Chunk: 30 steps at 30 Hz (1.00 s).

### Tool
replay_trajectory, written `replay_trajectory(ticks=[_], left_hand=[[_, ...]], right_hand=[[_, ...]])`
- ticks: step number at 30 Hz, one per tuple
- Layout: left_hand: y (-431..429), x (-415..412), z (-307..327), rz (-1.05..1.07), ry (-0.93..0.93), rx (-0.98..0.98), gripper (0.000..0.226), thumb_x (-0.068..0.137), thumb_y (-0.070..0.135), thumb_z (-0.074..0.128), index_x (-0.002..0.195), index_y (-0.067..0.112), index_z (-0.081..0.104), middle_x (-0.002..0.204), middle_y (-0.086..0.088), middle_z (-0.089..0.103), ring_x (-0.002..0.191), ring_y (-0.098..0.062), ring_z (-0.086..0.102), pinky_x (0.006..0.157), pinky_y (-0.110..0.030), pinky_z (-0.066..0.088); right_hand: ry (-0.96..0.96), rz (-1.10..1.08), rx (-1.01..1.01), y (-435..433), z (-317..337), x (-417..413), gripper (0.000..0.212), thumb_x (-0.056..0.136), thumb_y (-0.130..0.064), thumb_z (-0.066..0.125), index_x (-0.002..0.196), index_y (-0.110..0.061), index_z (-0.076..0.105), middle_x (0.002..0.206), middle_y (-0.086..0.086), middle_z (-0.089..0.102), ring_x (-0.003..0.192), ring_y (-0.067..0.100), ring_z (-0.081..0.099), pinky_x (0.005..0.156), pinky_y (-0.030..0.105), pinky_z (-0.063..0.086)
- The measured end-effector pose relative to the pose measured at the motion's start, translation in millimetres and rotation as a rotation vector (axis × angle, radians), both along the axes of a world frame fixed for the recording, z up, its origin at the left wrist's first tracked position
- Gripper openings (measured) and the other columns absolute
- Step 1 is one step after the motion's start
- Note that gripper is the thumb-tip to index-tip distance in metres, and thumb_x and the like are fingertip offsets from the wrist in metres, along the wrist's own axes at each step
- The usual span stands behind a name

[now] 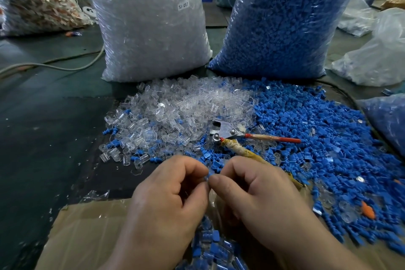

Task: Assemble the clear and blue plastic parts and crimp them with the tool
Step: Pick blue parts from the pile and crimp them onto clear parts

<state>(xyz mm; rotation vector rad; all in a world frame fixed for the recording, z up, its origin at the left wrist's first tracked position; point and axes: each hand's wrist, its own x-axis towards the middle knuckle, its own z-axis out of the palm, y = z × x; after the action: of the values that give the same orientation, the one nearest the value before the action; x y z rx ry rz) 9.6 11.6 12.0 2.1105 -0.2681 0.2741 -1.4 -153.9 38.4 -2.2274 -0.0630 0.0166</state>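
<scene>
Assembly wkshop: big clear-parts sack [151, 28], blue-parts sack [285, 24], loose part piles [188, 107].

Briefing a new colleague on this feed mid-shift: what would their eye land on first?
Two tall sacks stand at the back, the clear-parts bag with the blue-parts bag to its right. In front, loose clear parts and loose blue parts spread in one heap, the crimping tool lying where they meet. Nearest the camera, the left hand and right hand pinch a small blue piece together.

Clear parts [175, 112] heaped beside blue parts [306, 133], crimping tool [228, 131] lying where heaps meet, taped handles spread apart
</scene>
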Motion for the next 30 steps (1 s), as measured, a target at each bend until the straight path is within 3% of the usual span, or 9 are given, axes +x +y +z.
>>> replay_trajectory(ticks=[3,7,11,13,18,21,24,27,30], left_hand=[[-0.5,-1.5,0.5,-0.005,-0.042,0.110,0.030,0.071,0.027,0.076,0.091,0.043,0.062,0.091,0.027,0.065,0.077,0.008,0.062,0.061,0.001,0.042],[0.2,0.0,-5.1,-0.024,0.020,0.010,0.031,0.071,0.027,0.076,0.091,0.047,0.064,0.081,0.024,0.068,0.066,0.005,0.064,0.056,-0.002,0.044],[0.8,5.3,-11.1,-0.021,0.215,-0.249,0.026,0.071,0.029,0.082,0.088,0.043,0.070,0.072,0.006,0.073,0.065,-0.019,0.069,0.065,-0.037,0.059],[2.7,6.9,-12.9,-0.017,0.271,-0.276,0.020,0.072,0.031,0.082,0.087,0.039,0.071,0.070,0.003,0.073,0.065,-0.021,0.070,0.065,-0.045,0.059],[2.5,7.6,-14.4,-0.032,0.364,-0.293,0.016,0.080,0.022,0.079,0.084,0.036,0.071,0.067,0.002,0.073,0.055,-0.007,0.066,0.052,-0.021,0.049],[1.4,9.6,-14.1,-0.055,0.426,-0.355,0.005,0.078,0.033,0.075,0.081,0.033,0.071,0.064,-0.003,0.072,0.051,-0.010,0.065,0.048,-0.019,0.048],[2.0,9.8,-12.0,-0.063,0.468,-0.426,0.017,0.066,0.032,0.080,0.081,0.032,0.073,0.065,-0.007,0.072,0.050,-0.015,0.065,0.049,-0.021,0.050],[2.0,7.6,-11.6,-0.044,0.376,-0.295,0.026,0.068,0.025,0.085,0.086,0.039,0.072,0.071,0.002,0.074,0.061,-0.013,0.069,0.058,-0.029,0.053],[0.6,3.3,-11.9,-0.025,0.222,-0.144,0.029,0.075,0.020,0.077,0.089,0.045,0.070,0.073,0.014,0.072,0.061,-0.002,0.066,0.059,-0.017,0.053]], right_hand=[[-0.075,0.034,-0.148,0.2,-4.3,0.0,0.030,0.078,-0.061,0.042,0.086,-0.035,0.054,0.082,-0.023,0.061,0.075,0.003,0.057,0.055,0.023,0.044],[-0.255,0.096,-0.339,2.0,-3.7,-4.5,0.029,0.083,-0.054,0.037,0.079,-0.027,0.047,0.078,-0.010,0.052,0.073,0.014,0.051,0.056,0.029,0.044],[-0.351,0.134,-0.356,1.8,-1.7,-4.4,0.027,0.092,-0.047,0.038,0.082,-0.025,0.050,0.078,-0.010,0.051,0.066,0.015,0.051,0.055,0.042,0.047],[-0.331,0.166,-0.367,1.3,-1.9,-3.0,0.029,0.093,-0.048,0.035,0.086,-0.025,0.051,0.081,-0.010,0.052,0.069,0.015,0.052,0.058,0.042,0.048],[-0.336,0.198,-0.377,1.0,-4.1,0.8,0.033,0.091,-0.048,0.032,0.088,-0.023,0.054,0.084,-0.009,0.054,0.072,0.015,0.053,0.062,0.040,0.048],[-0.382,0.170,-0.377,3.1,-5.1,0.0,0.029,0.093,-0.043,0.037,0.085,-0.022,0.055,0.081,-0.009,0.054,0.068,0.014,0.052,0.057,0.037,0.047],[-0.368,0.171,-0.342,2.9,-5.7,0.1,0.030,0.093,-0.045,0.035,0.087,-0.023,0.054,0.083,-0.010,0.053,0.070,0.014,0.053,0.059,0.038,0.048],[-0.369,0.178,-0.352,2.7,-5.7,-0.3,0.031,0.093,-0.045,0.035,0.090,-0.022,0.056,0.086,-0.007,0.055,0.072,0.017,0.054,0.060,0.041,0.049],[-0.371,0.173,-0.386,2.1,-6.9,-0.9,0.034,0.094,-0.048,0.031,0.093,-0.023,0.055,0.089,-0.007,0.055,0.075,0.020,0.055,0.060,0.046,0.049]])
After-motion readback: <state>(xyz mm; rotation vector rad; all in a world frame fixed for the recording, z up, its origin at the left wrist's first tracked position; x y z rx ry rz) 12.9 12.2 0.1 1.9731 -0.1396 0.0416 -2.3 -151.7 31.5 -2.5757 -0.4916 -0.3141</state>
